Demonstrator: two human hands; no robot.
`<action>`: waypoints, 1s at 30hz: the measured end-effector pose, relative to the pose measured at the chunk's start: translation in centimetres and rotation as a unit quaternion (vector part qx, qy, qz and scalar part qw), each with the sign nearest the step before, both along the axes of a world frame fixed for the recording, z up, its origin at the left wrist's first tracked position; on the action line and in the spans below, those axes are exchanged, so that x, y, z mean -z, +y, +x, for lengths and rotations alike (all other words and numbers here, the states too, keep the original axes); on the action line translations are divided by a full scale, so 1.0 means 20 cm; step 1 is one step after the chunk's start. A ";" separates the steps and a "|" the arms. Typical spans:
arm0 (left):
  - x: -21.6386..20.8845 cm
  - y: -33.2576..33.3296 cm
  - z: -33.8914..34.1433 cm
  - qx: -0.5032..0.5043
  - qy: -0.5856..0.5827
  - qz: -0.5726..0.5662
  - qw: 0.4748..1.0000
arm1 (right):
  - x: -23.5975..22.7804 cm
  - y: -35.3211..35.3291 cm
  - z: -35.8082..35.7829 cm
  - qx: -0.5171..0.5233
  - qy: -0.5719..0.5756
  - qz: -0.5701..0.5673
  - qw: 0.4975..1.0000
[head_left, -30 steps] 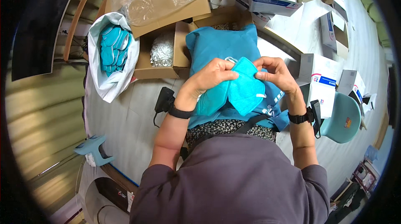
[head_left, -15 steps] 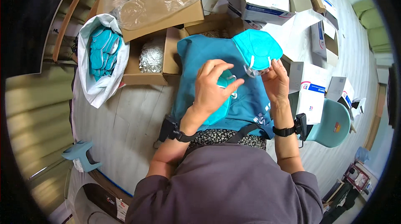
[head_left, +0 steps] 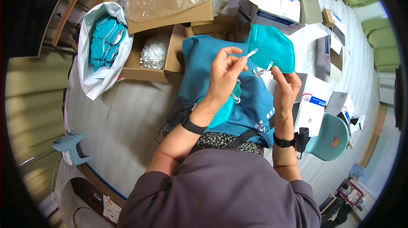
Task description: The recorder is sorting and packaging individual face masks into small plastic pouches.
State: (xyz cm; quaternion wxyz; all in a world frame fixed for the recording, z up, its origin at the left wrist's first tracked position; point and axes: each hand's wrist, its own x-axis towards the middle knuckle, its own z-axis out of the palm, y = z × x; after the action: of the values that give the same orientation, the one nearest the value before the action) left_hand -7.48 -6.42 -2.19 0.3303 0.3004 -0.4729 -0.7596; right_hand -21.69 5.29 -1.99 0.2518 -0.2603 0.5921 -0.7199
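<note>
A teal folding face mask (head_left: 272,45) is held up over my lap, its lower edge pinched by my right hand (head_left: 285,86). White ear-loop ends show at its left and lower edges. My left hand (head_left: 226,72) pinches the white ear loop (head_left: 251,52) at the mask's left side between thumb and fingertips. Beneath my left wrist, another teal mask (head_left: 222,114) with a white loop lies on the blue cloth (head_left: 197,55) that covers my lap. My palm and wrist hide part of that second mask.
At the left stands a white sack (head_left: 95,84) of teal masks. Beside it, a cardboard box (head_left: 144,75) holds a bag of white loops. White cartons (head_left: 312,104) and a teal stool (head_left: 328,141) are to my right. Opened boxes (head_left: 278,19) stand ahead.
The held mask has turned more upright and shifted slightly right. My left hand has risen from over the lap mask to the held mask's ear loop, its fingers closing on it.
</note>
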 end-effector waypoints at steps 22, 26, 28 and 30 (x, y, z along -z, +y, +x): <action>-0.01 0.06 -0.09 0.092 -0.056 -0.111 0.988 | 0.04 -0.03 -0.06 0.052 0.004 0.000 0.999; -0.05 -0.04 0.03 0.164 0.015 -0.133 0.977 | 0.06 -0.03 -0.12 0.082 -0.021 -0.014 0.996; -0.16 -0.08 0.11 0.166 0.091 -0.076 0.979 | 0.06 -0.02 -0.16 0.109 -0.076 -0.019 0.991; -0.26 -0.13 0.14 0.126 0.227 -0.067 0.963 | 0.08 0.00 -0.19 0.105 -0.125 -0.019 0.986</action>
State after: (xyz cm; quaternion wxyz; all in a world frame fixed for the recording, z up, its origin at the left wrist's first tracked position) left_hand -4.66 -9.11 3.01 0.3495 0.0354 -0.4694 -0.8101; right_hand -25.51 5.27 -3.67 0.2421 -0.1094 0.5661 -0.7804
